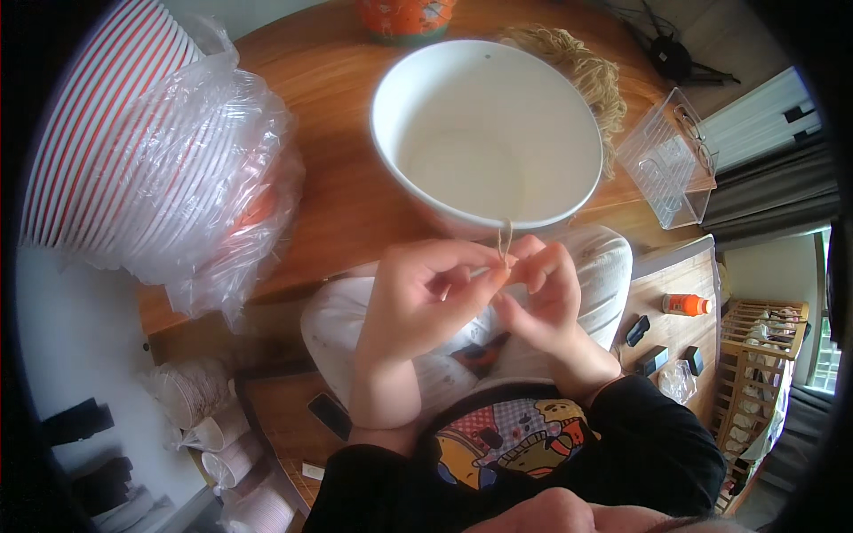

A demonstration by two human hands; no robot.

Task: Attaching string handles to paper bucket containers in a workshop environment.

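Counts of things on and around the wooden table [338, 191].
One white bowl [486, 133]; one bagged stack of striped bowls [133, 147]; one twine bundle [582, 75]; one clear box [671, 160]; one orange bottle [685, 305]; one orange pot [404, 18]; two hands, left [422, 298] and right [544, 293]; one twine strand [504, 242] between them.

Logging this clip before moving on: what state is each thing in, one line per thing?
White paper bowl: upright, empty, thin string hanging at its near rim.
String: pinched between both hands' fingertips.
Left hand: grip closed on the string.
Right hand: grip closed on the string.
Stack of striped bowls: nested, on its side, in a clear plastic bag.
Clear plastic box: tilted; whether it is open is unclear.
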